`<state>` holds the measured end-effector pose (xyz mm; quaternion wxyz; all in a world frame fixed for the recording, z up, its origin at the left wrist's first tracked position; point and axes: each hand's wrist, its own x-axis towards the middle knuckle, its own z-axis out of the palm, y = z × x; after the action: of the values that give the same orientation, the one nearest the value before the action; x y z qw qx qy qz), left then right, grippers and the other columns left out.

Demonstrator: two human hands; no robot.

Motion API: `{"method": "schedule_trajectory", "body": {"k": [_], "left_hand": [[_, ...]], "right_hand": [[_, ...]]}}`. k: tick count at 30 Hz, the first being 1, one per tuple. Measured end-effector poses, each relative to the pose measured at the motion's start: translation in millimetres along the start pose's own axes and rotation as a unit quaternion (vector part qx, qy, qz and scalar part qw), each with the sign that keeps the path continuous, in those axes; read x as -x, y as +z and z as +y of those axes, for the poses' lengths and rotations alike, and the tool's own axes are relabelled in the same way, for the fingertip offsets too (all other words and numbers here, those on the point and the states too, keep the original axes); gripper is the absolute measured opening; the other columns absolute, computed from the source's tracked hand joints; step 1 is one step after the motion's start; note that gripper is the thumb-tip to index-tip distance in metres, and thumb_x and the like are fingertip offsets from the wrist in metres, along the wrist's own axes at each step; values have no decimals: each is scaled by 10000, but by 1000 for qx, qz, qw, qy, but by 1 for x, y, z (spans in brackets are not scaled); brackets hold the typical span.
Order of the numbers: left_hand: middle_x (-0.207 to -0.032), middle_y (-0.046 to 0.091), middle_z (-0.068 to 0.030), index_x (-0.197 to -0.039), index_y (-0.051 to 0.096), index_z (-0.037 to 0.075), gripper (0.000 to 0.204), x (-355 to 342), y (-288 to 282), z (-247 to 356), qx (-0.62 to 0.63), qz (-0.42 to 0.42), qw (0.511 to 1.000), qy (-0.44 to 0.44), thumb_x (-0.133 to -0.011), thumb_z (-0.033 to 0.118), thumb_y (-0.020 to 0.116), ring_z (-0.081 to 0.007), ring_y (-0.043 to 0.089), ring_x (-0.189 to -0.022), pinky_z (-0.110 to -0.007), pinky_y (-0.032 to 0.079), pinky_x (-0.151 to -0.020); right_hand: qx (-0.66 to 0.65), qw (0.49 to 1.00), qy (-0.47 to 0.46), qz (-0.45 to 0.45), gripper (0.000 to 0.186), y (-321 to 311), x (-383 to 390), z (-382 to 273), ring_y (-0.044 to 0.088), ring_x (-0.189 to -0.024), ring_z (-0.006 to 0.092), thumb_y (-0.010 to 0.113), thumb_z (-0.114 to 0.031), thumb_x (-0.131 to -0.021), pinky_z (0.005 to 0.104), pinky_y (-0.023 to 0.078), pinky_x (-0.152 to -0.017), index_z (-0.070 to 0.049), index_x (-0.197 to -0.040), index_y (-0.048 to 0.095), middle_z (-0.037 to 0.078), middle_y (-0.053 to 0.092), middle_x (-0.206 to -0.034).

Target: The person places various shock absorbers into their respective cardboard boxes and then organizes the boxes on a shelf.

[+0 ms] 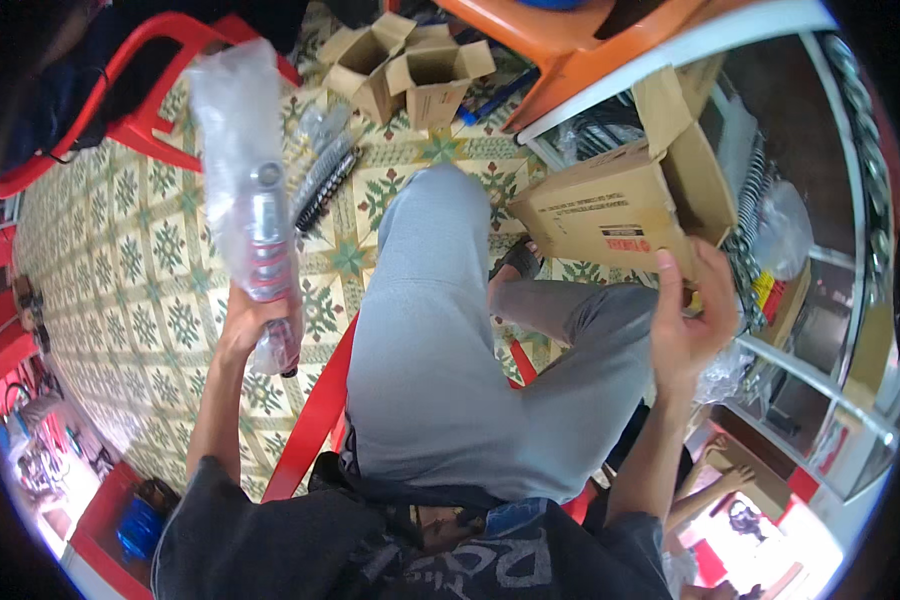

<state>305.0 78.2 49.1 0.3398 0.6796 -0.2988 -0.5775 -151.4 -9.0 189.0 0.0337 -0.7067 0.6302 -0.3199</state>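
Observation:
My left hand [248, 318] is wrapped round the lower end of a shock absorber [269, 240], silver and red, held upright in clear plastic wrap [235, 110]. The loose top of the wrap stands well above the metal part. On the right, my right hand [694, 315] grips the near edge of a long cardboard box [595, 205] between thumb and fingers. The box lies on its side with its end flaps spread, and its inside is mostly hidden.
More shock absorbers [327, 188] lie on the patterned tile floor [150, 270]. Beyond them stand open cardboard boxes [436, 95]. A red chair [135, 125] is at the far left, an orange chair [570, 50] ahead. A metal-framed rack [820, 380] holding wrapped parts stands at right.

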Motion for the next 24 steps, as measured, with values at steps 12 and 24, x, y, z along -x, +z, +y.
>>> {"method": "schedule_trajectory", "body": {"k": [12,24], "left_hand": [[-1086,522,-140,-1279,465,-26,840,140,32,177,83,-68,893,437,-543,242,769,-268,536,-979,-397,461,-894],[-1132,458,-62,-1303,420,27,1118,274,-11,240,97,-294,692,652,-416,410,983,-204,520,-991,-382,392,-942]], "right_hand": [[-128,956,-240,109,145,-146,9,-114,665,-822,247,752,65,-783,306,512,-723,81,-918,702,180,702,-937],[-253,894,-365,52,192,-109,62,-161,679,-739,290,761,60,-654,361,538,-628,2,-805,657,111,680,-888]]}}
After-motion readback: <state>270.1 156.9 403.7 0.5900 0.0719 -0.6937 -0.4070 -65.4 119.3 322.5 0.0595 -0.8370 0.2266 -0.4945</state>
